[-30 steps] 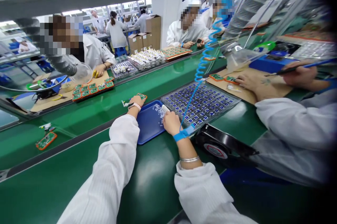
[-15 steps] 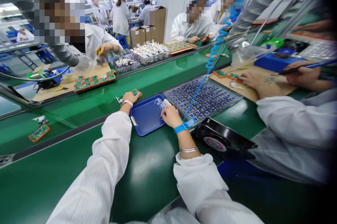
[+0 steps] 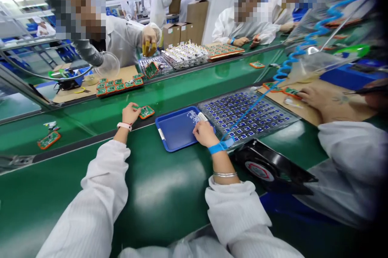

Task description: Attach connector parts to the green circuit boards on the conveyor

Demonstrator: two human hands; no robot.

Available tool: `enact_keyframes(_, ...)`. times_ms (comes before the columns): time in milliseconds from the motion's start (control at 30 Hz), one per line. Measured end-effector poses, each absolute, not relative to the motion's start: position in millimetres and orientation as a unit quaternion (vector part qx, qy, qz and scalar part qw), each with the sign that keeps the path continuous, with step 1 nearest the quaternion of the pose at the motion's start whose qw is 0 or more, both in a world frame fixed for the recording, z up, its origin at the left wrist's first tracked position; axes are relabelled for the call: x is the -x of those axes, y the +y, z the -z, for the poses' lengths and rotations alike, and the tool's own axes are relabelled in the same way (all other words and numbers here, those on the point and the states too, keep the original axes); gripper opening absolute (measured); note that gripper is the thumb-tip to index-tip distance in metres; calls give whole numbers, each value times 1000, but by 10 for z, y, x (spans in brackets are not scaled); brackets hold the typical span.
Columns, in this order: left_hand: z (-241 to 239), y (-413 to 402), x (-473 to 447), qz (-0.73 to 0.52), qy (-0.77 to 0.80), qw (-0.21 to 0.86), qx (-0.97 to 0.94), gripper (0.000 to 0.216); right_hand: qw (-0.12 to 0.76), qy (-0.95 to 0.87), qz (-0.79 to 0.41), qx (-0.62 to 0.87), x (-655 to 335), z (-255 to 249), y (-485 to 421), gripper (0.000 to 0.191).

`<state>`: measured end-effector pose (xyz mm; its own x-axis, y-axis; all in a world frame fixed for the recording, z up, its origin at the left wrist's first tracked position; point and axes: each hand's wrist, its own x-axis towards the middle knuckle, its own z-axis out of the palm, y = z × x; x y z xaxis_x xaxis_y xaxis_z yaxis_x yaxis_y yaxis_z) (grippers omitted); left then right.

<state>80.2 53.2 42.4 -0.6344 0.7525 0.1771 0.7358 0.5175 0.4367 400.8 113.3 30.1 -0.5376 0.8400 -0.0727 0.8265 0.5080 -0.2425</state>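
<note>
My left hand (image 3: 131, 113) grips the left end of a green circuit board (image 3: 146, 112) with an orange frame, at the near edge of the belt. My right hand (image 3: 205, 132) is at the right side of a blue tray (image 3: 177, 138), its fingers pinched together; whatever they hold is hidden. Small whitish pieces (image 3: 192, 117) lie scattered in the tray's far right part, close to those fingers. A blue wrist strap (image 3: 217, 147) with a coiled cord circles my right wrist.
Right of the tray lies a clear sheet of blue-and-black parts (image 3: 245, 112). A black fan-like unit (image 3: 266, 165) stands near my right forearm. Another framed board (image 3: 49, 140) rests on the belt at left. Co-workers handle boards opposite and at right; one gloved hand (image 3: 149, 41) holds a board.
My left hand has moved left, away from the tray, with the circuit board. My right hand stays at the tray's right side. The whole view has shifted slightly; the co-worker opposite has lifted a board.
</note>
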Motion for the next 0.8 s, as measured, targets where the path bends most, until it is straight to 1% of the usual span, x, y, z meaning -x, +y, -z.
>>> enact_keyframes(133, -335, -275, -805, -341, 815, 27, -467, 32, 41, -875, -106, 470, -4020, -176, 1173, 22)
enact_keyframes(233, -215, -824, -953, -348, 799, 45, -489, 30, 66, -880, -100, 461, -4038, -118, 1203, 21)
enact_keyframes(300, -147, -1106, -1096, -336, 796, 62, -499, 28, 115, -884, -110, 439, -3986, -139, 1150, 19)
enact_keyframes(400, -82, -1379, -1309, -320, 784, 70, -528, 25, 220, -900, -183, 329, -3740, -229, 832, 16)
enact_keyframes(467, -58, -1481, -1420, -311, 770, 61, -553, 23, 247, -903, -279, 215, -3502, -262, 473, 16)
enact_keyframes(533, -46, -1539, -1498, -306, 758, 62, -572, 22, 221, -891, -377, 123, -3276, -234, 103, 16)
enact_keyframes(600, -46, -1566, -1546, -301, 752, 72, -582, 20, 198, -876, -428, 100, -3104, -156, -166, 15)
enact_keyframes(700, -63, -1567, -1584, -317, 733, 79, -597, 17, 187, -874, -428, 134, -2958, -33, -305, 12)
enact_keyframes(800, -82, -1544, -1611, -362, 706, 88, -602, 14, 183, -879, -420, 136, -2905, 19, -278, 11)
